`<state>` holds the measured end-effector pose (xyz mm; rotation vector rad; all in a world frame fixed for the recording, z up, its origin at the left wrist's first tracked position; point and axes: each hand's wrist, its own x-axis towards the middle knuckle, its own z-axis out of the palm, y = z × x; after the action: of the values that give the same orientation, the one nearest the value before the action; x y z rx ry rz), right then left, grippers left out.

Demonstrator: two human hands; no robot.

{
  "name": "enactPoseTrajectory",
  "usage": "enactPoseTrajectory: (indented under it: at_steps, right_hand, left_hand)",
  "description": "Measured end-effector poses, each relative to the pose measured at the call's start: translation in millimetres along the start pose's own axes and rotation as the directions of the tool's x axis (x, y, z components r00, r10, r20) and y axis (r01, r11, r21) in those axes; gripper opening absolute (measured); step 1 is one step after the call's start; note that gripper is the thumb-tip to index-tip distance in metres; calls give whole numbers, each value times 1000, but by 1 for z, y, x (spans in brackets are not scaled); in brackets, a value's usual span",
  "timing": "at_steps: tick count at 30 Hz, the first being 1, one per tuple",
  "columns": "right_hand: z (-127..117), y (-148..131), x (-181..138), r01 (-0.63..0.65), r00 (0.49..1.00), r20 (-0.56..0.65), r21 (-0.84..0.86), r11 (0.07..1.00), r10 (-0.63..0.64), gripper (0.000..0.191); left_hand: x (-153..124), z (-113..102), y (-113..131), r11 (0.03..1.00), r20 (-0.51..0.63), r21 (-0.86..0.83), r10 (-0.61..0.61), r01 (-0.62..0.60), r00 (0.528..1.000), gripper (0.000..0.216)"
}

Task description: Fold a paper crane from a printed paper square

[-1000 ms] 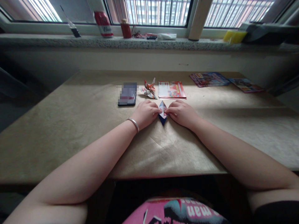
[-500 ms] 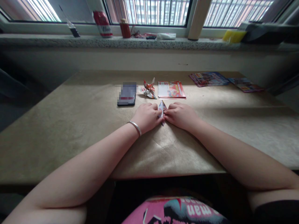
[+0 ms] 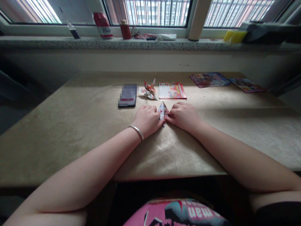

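Observation:
A small sheet of printed paper [image 3: 163, 109], folded into a narrow pointed diamond, lies on the table between my hands. My left hand [image 3: 147, 119], with a silver bangle at the wrist, has its fingers closed on the paper's left edge and its thumb near the lower tip. From the other side, my right hand [image 3: 183, 115] pinches the right edge with thumb and curled fingers. Just beyond are folded paper cranes [image 3: 150, 89] in red and white, and a stack of printed paper sheets [image 3: 172, 90].
Left of the cranes lies a dark phone [image 3: 128, 95]. Colourful printed sheets [image 3: 210, 79] spread at the far right of the beige table [image 3: 70, 131]. On the stone windowsill [image 3: 87, 44] stand a red can [image 3: 102, 25], a red lighter-like cylinder [image 3: 125, 30] and a yellow object [image 3: 234, 36].
My right fingers have shifted slightly right and my left fingers slightly left, so more of the folded paper's middle shows. The other things on the table stay in place.

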<state>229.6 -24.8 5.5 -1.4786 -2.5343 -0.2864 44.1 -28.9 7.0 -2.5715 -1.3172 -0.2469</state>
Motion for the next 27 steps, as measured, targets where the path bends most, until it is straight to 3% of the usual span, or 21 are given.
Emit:
enactPoseTrajectory:
  at_steps: [10,18,22,27]
  right_hand:
    - [6,3,0,5,999,-46,66,998,-2,39]
    - [20,26,3,170,974,-196,305,937,-113,20]
    - [21,27,1,240,966,-182,360,901,-185,25]
    - [23,22,1,289,957,-106,300,909,-270,43]
  left_hand:
    - [-3,-2,2,998,1,-3,-57,57,998,47]
    - [-3,5,-5,997,7,-46,-60,60,998,53]
    - [0,14,-14,995,2,-93,-31,31,1000,43]
    - [3,23,-21,987,3,-160,-27,27,1000,41]
